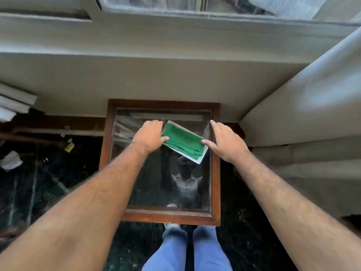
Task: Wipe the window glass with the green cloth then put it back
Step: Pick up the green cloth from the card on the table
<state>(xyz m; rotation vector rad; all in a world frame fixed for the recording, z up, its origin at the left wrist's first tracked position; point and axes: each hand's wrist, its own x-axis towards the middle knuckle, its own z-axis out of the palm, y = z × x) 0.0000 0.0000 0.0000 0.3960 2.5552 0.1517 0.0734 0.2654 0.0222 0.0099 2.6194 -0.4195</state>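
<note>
A wood-framed window pane (162, 217) lies flat on the dark floor below me. On its glass (148, 188) rests a white tray (200, 157) holding a folded green cloth (182, 141). My left hand (149, 136) sits at the tray's left end, thumb touching the cloth's edge. At the tray's right side is my right hand (227, 142), fingers spread and thumb reaching toward the cloth. Neither hand has lifted anything. The glass reflects me.
A pale wall and ledge (156, 75) rise just beyond the frame, with a window (195, 6) above. A curtain (312, 114) hangs at right. Clutter and a white object (11, 160) lie on the dark floor at left. My legs (187, 251) stand at the frame's near edge.
</note>
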